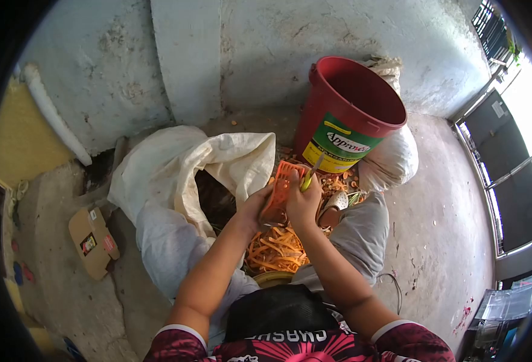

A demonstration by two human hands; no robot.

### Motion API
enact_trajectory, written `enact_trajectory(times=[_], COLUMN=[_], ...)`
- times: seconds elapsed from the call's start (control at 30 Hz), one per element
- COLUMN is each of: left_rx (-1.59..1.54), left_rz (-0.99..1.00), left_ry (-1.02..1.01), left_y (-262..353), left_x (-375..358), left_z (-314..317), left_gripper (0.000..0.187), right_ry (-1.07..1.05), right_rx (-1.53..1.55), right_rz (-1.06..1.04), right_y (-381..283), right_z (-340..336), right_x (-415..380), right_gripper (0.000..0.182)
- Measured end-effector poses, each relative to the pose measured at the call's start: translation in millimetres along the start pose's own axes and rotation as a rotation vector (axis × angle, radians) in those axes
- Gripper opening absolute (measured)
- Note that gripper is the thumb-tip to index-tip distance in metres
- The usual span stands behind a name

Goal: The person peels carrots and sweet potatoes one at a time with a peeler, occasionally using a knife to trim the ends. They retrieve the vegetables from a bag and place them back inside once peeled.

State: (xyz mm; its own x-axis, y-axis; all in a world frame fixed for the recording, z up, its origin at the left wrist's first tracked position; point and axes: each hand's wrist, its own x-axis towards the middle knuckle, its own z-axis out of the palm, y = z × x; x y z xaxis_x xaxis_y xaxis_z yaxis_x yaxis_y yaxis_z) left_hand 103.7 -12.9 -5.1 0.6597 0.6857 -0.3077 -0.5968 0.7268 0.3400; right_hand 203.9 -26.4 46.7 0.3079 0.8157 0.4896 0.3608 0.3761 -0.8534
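Observation:
My left hand (256, 206) is closed around the side of an orange plastic piece with rows of holes (287, 176), tilted up in front of me. Against its right side, my right hand (304, 204) grips a knife with a yellow-green handle (306, 180), its blade pointing up and to the right. Orange peelings (278, 250) lie heaped below my hands, between my legs, over a yellowish container rim (273, 279). To the left, an open white woven sack (254, 158) shows a dark inside.
A large maroon bucket (305, 123) stands ahead to the right, with a full pale sack (392, 163) beside it. Orange scraps (341, 181) litter the floor near my shoe (336, 202). A cut cardboard piece (89, 244) lies at left. The wall (260, 54) rises behind.

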Motion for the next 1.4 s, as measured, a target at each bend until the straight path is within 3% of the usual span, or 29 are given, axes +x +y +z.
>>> enact_trajectory(times=[0.2,0.3,0.4,0.53,0.63,0.77,0.8,0.83,0.9,0.97,1.07,1.17,1.4], left_rx=[-0.071,0.352,0.455,0.641,0.492,0.363,0.36,0.358,0.262,0.199,0.153,0.049,0.149], left_rz=[-0.023,-0.066,0.036,-0.015,-0.07,-0.066,-0.057,-0.05,-0.036,0.007,-0.05,0.057,0.112], left_ry=[0.012,0.195,0.068,0.118,-0.053,0.063,0.108,0.153,0.11,0.047,0.127,0.033,0.075], left_y=[-1.5,10.5,-4.3,-5.0,-2.2,-0.4,1.8,2.7,0.4,-0.7,-0.2,-3.3,-6.9], left_x=[-6.7,-30.1,-2.9,-25.1,-26.8,-16.4,-18.1,-19.0,-11.5,-8.8,1.3,4.1,-2.0], left_z=[9.5,39.3,0.9,24.7,21.7,9.5,16.5,20.5,11.9,10.1,-3.5,-6.0,5.7], left_gripper=[0.025,0.025,0.03,0.037,0.037,0.039,0.04,0.04,0.039,0.037,0.03,0.023,0.023], right_ry=[-0.008,0.046,0.177,0.401,0.424,0.334,0.323,0.258,0.131,0.055,-0.06,-0.104,-0.069], right_rx=[-0.109,-0.189,-0.287,-0.385,-0.224,0.153,0.043,0.152,0.368,0.211,0.02,-0.071,-0.247], right_rz=[0.1,0.118,0.127,0.019,0.06,0.213,0.235,0.277,0.357,0.344,0.161,0.179,0.202], right_y=[-21.7,-12.2,12.8,46.2,65.5,68.2,71.4,62.0,39.9,31.7,4.0,-17.3,-13.8], right_z=[1.0,2.3,-4.1,-31.7,-48.3,-43.4,-39.7,-34.6,-23.1,-12.3,-3.3,-3.3,-1.8], right_x=[-4.1,-6.0,14.7,74.6,96.5,85.1,79.4,70.8,48.3,26.0,0.7,-9.2,-5.5], right_gripper=[0.017,0.017,0.017,0.013,0.014,0.014,0.016,0.016,0.017,0.017,0.018,0.017,0.016])
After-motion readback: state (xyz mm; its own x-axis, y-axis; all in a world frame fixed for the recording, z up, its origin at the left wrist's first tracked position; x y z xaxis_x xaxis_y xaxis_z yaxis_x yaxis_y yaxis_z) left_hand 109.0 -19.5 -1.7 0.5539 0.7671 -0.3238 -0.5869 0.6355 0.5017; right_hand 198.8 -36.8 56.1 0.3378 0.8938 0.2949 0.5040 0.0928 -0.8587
